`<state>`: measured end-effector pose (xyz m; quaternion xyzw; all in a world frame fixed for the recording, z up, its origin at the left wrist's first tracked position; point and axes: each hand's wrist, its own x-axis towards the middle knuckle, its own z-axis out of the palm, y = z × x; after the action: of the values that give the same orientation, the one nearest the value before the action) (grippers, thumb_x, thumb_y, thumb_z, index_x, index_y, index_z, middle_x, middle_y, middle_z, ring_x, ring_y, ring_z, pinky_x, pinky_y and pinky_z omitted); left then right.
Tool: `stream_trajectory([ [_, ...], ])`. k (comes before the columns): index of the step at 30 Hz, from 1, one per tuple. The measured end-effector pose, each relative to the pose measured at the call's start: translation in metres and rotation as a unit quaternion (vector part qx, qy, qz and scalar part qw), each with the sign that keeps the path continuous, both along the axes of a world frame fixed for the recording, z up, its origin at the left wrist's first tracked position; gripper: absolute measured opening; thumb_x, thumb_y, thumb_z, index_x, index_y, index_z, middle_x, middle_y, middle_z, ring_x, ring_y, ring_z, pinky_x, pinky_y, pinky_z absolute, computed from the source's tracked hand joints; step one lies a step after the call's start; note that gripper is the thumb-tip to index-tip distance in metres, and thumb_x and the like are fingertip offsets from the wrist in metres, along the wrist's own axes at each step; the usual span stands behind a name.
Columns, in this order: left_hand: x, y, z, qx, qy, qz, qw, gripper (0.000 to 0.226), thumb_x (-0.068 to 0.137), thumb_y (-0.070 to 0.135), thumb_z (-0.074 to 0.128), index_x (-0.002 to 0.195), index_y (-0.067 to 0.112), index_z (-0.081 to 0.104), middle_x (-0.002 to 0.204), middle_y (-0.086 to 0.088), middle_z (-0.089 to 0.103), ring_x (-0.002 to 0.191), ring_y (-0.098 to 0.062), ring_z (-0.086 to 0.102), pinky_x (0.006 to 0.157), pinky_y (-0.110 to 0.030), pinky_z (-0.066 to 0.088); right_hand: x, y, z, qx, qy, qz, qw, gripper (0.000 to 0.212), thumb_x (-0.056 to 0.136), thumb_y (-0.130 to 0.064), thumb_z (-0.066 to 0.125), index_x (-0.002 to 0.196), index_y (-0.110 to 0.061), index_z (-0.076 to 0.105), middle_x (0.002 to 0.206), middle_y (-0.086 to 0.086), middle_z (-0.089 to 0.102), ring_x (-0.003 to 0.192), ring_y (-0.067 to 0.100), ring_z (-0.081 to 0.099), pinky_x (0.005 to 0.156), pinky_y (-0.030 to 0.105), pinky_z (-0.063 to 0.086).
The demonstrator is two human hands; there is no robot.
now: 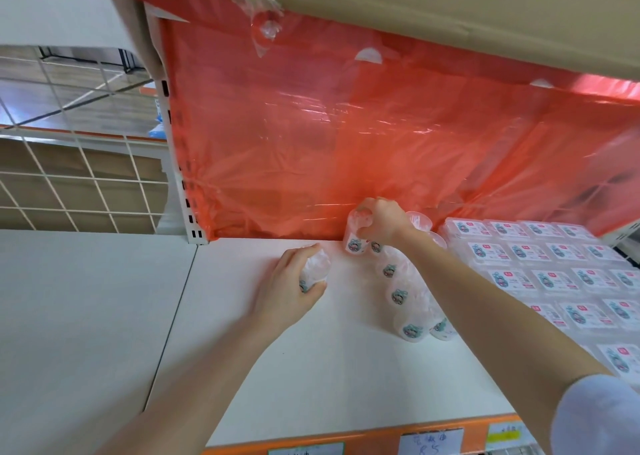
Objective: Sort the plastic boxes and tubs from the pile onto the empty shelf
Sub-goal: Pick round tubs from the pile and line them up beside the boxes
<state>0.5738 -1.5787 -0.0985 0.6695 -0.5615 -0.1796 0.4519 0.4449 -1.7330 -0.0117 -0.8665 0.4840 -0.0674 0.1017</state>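
Note:
My left hand point(289, 281) grips a small clear plastic tub point(314, 271) with a cartoon sticker, resting on the white shelf point(311, 368) left of centre. My right hand point(379, 224) reaches to the back of the shelf and holds the rim of another clear tub point(356, 236) against the red plastic sheet. A row of several like tubs point(401, 302) runs from that tub toward the front, partly hidden by my right forearm. To the right, flat clear boxes point(554, 274) with labels lie in rows.
A red plastic sheet point(346, 142) covers the back wall. A cardboard box point(450, 11) overhangs from the shelf above. A white wire grid point(79, 177) stands at the left. The orange shelf edge point(381, 442) carries price labels.

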Motion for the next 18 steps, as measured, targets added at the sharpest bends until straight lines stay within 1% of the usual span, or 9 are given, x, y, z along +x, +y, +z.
stream_trajectory([
  [3,-0.0004,0.0,0.0003,0.002,0.001,0.0,1.0,0.056,0.078,0.016,0.067,0.13,0.024,0.048,0.129,0.005,0.048,0.115,-0.014,0.047,0.09,-0.022,0.038,0.0001,-0.0005,-0.0025,-0.005,-0.01,-0.004,1.0,0.041,0.077,-0.015,0.067,0.118,-0.012,0.058,0.112,0.011,0.054,0.103,0.027,0.055,0.078,0.027,0.041],
  [7,-0.0004,0.0,0.0006,0.004,0.001,-0.001,1.0,0.055,0.079,0.016,0.067,0.13,0.023,0.047,0.129,0.005,0.047,0.115,-0.013,0.046,0.088,-0.018,0.035,0.0004,-0.0011,-0.0053,-0.013,-0.007,0.0,1.0,0.041,0.078,-0.014,0.066,0.118,-0.01,0.057,0.112,0.012,0.054,0.104,0.028,0.054,0.082,0.03,0.043],
  [10,-0.0006,-0.0003,0.0002,0.004,0.001,-0.002,1.0,0.055,0.079,0.016,0.067,0.13,0.024,0.047,0.13,0.005,0.047,0.116,-0.013,0.046,0.09,-0.02,0.036,-0.0006,-0.0013,-0.0073,-0.017,-0.012,0.0,1.0,0.037,0.08,-0.013,0.064,0.116,-0.01,0.059,0.112,0.013,0.056,0.105,0.028,0.054,0.086,0.031,0.043],
  [15,-0.0003,-0.0006,-0.0025,-0.001,0.005,-0.002,1.0,0.055,0.078,0.015,0.067,0.129,0.024,0.048,0.128,0.004,0.048,0.115,-0.016,0.047,0.093,-0.027,0.04,-0.0005,0.0017,-0.009,-0.026,-0.022,-0.008,0.999,0.033,0.082,-0.018,0.062,0.114,-0.008,0.06,0.108,0.012,0.053,0.1,0.03,0.055,0.079,0.031,0.042],
  [18,-0.0001,-0.0007,-0.0033,-0.004,0.0,-0.001,1.0,0.055,0.078,0.015,0.068,0.129,0.024,0.048,0.128,0.004,0.049,0.114,-0.015,0.047,0.093,-0.027,0.04,0.0014,0.0038,-0.0092,-0.037,-0.017,-0.019,0.999,0.032,0.083,-0.02,0.06,0.113,-0.008,0.06,0.105,0.011,0.05,0.097,0.032,0.056,0.08,0.034,0.042],
])
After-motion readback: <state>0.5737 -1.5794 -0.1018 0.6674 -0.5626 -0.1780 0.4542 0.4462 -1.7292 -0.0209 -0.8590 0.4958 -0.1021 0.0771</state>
